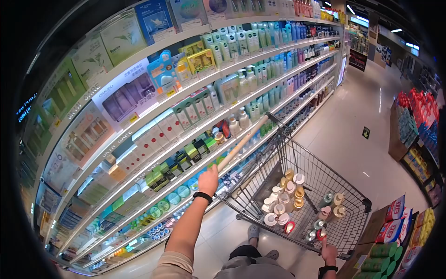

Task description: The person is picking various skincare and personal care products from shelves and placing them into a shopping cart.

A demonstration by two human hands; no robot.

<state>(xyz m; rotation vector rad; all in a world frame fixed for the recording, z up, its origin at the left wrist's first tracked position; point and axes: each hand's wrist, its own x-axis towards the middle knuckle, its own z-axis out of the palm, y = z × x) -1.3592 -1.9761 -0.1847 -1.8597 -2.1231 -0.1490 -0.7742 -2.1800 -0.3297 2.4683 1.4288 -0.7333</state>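
Observation:
A wire shopping cart [325, 169] stands in front of me, turned to the right. My left hand [208, 181], with a dark band at the wrist, is wrapped round the near end of its pale handle bar [241, 145]. In the basket, pump bottles with cream, white and gold tops [284, 197] stand in a tight group. Several more bottles [327, 211] with green and beige tops stand farther right. My right hand [329, 254] is closed at the cart's near rim, thumb towards a red-marked bottle [321, 234].
Long shelves [186, 116] of boxed skin care and bottles run along the left. Tiled floor [344, 121] stretches ahead, with a green floor sign [366, 133]. At the right are a display of red packs [418, 109] and, nearer, green canisters [381, 258].

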